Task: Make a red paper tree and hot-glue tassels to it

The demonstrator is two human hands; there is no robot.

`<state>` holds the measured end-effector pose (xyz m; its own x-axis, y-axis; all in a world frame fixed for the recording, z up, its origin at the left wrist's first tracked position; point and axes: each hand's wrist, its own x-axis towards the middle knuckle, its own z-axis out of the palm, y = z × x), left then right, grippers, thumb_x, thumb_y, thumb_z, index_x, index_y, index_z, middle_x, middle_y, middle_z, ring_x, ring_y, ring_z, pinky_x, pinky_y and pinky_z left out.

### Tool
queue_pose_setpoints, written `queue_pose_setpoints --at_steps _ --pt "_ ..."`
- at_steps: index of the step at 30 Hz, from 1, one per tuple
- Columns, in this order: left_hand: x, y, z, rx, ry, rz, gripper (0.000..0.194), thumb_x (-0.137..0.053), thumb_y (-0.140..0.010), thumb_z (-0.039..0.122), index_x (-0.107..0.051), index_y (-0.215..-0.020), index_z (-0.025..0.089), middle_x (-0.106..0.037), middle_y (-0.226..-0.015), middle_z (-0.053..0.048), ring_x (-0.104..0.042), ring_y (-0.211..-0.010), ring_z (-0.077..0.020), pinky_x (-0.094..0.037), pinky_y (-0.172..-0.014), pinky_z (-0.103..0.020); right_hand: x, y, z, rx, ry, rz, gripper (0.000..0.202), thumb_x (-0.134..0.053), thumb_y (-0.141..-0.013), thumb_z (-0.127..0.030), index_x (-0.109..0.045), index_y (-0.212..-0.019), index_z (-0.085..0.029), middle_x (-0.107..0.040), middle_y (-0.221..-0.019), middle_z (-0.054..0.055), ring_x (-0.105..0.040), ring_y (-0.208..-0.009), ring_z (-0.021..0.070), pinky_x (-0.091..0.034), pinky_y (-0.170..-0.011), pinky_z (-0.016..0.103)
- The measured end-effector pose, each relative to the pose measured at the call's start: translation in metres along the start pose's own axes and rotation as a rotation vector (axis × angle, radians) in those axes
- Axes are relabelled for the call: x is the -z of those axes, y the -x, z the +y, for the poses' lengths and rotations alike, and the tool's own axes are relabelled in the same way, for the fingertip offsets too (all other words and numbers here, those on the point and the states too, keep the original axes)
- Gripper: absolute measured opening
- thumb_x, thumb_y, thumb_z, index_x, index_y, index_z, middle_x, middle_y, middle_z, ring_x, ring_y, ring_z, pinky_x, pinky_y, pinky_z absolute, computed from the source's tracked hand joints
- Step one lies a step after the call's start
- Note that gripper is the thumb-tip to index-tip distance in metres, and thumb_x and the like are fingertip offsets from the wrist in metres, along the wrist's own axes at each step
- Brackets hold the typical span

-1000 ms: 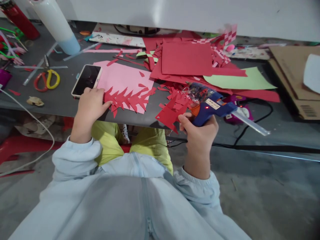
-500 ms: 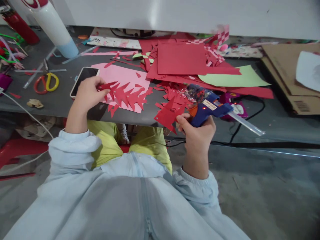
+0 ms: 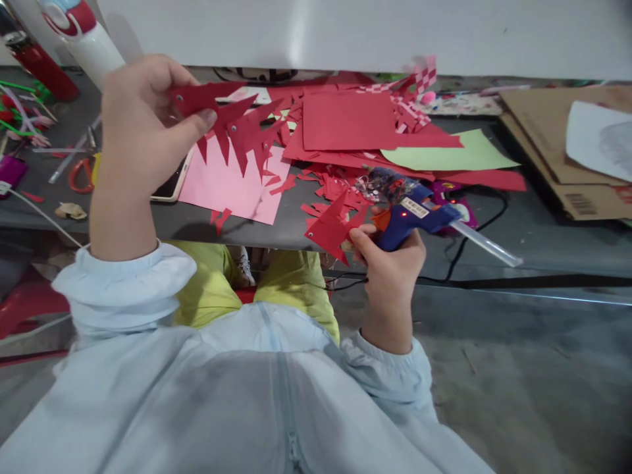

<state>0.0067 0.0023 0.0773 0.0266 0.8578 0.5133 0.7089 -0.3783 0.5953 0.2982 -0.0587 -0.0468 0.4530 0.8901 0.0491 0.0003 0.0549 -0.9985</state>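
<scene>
Between the thumb and fingers of my left hand (image 3: 148, 122) is a string of red paper fish (image 3: 237, 128) with small googly eyes, raised above a pink paper sheet (image 3: 234, 184). My right hand (image 3: 395, 257) is closed around a blue glue gun (image 3: 395, 227) with a clear glue stick (image 3: 486, 243) jutting from its back and a red light lit. Pinched at the thumb and fingertips of that same hand is a single red paper fish (image 3: 328, 227) with one eye, near the table's front edge. The glue gun's nozzle is partly lost against clutter behind it.
Red paper sheets (image 3: 353, 122) and a green sheet (image 3: 449, 153) lie at the back, with red scraps in front. A phone (image 3: 170, 187), scissors (image 3: 80, 176) and a white bottle (image 3: 96, 52) are partly behind my left hand. Cardboard (image 3: 548, 141) lies at right.
My left hand has risen and moved left and away from me, lifting the string of red fish off the pink sheet. My right hand stays put with the glue gun and single fish.
</scene>
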Motion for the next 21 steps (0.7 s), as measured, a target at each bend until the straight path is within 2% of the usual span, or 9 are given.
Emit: queue_pose_setpoints --at_steps 3,6,9,11,13,16,19,21 --pt "0.006 0.003 0.007 -0.083 0.144 0.003 0.021 -0.073 -0.079 0.015 -0.066 -0.097 0.006 -0.064 -0.082 0.007 -0.064 -0.080 -0.0043 -0.053 -0.072 -0.017 -0.001 -0.002 0.000 0.004 -0.012 -0.008 0.039 -0.082 -0.055 -0.026 -0.061 -0.088 -0.019 -0.063 -0.064 -0.007 -0.050 -0.042 0.0065 -0.042 -0.037 0.020" --pt "0.014 0.004 0.013 -0.134 0.277 0.016 0.021 -0.073 -0.077 0.007 -0.067 -0.097 0.009 -0.064 -0.083 0.009 -0.067 -0.086 -0.0043 -0.056 -0.079 -0.019 -0.002 -0.003 -0.002 0.009 -0.029 -0.014 0.040 -0.083 -0.055 -0.027 -0.061 -0.087 -0.019 -0.063 -0.063 -0.007 -0.051 -0.041 0.0070 -0.041 -0.037 0.020" --pt "0.019 -0.002 0.012 -0.022 0.236 -0.081 0.024 -0.073 -0.079 0.006 -0.068 -0.102 0.009 -0.066 -0.083 0.009 -0.069 -0.087 -0.0063 -0.058 -0.088 -0.027 -0.001 -0.003 -0.003 0.013 -0.038 -0.002 0.037 -0.082 -0.055 -0.026 -0.060 -0.084 -0.019 -0.063 -0.062 -0.007 -0.050 -0.041 0.0066 -0.042 -0.037 0.020" --pt "0.016 -0.012 0.002 0.141 0.153 -0.245 0.021 -0.073 -0.082 0.009 -0.068 -0.102 0.008 -0.068 -0.078 0.008 -0.070 -0.081 -0.0076 -0.057 -0.093 -0.038 -0.001 -0.003 -0.004 0.017 -0.040 0.003 0.035 -0.082 -0.055 -0.025 -0.058 -0.079 -0.019 -0.062 -0.061 -0.007 -0.049 -0.040 0.0059 -0.041 -0.036 0.020" --pt "0.006 -0.024 -0.018 0.259 0.050 -0.420 0.017 -0.071 -0.083 0.009 -0.068 -0.099 0.006 -0.070 -0.076 0.008 -0.071 -0.084 -0.0102 -0.054 -0.096 -0.047 0.001 -0.004 -0.004 0.022 -0.041 -0.001 0.034 -0.082 -0.055 -0.025 -0.056 -0.076 -0.019 -0.063 -0.062 -0.006 -0.048 -0.039 0.0058 -0.040 -0.035 0.020" --pt "-0.020 -0.041 -0.055 0.255 -0.272 -0.641 0.025 -0.078 -0.075 0.016 -0.068 -0.092 0.000 -0.060 -0.060 0.012 -0.071 -0.085 -0.0132 -0.049 -0.097 -0.054 0.002 -0.005 -0.002 0.030 -0.032 -0.002 0.035 -0.083 -0.054 -0.026 -0.057 -0.077 -0.019 -0.063 -0.062 -0.006 -0.047 -0.038 0.0057 -0.038 -0.034 0.020" --pt "-0.045 -0.049 -0.080 0.236 -0.397 -0.746 0.031 -0.077 -0.074 0.020 -0.068 -0.096 -0.001 -0.058 -0.059 0.013 -0.069 -0.079 -0.0089 -0.052 -0.095 -0.046 0.002 -0.005 0.000 0.028 -0.018 -0.006 0.039 -0.084 -0.055 -0.028 -0.060 -0.084 -0.018 -0.063 -0.063 -0.006 -0.048 -0.040 0.0062 -0.039 -0.035 0.020" --pt "-0.056 -0.048 -0.085 0.218 -0.432 -0.752 0.035 -0.076 -0.076 0.023 -0.067 -0.100 -0.001 -0.066 -0.071 0.010 -0.068 -0.081 -0.0081 -0.053 -0.093 -0.039 0.002 -0.005 0.001 0.028 -0.014 -0.013 0.041 -0.084 -0.055 -0.028 -0.061 -0.088 -0.018 -0.063 -0.065 -0.006 -0.049 -0.040 0.0064 -0.040 -0.035 0.020"
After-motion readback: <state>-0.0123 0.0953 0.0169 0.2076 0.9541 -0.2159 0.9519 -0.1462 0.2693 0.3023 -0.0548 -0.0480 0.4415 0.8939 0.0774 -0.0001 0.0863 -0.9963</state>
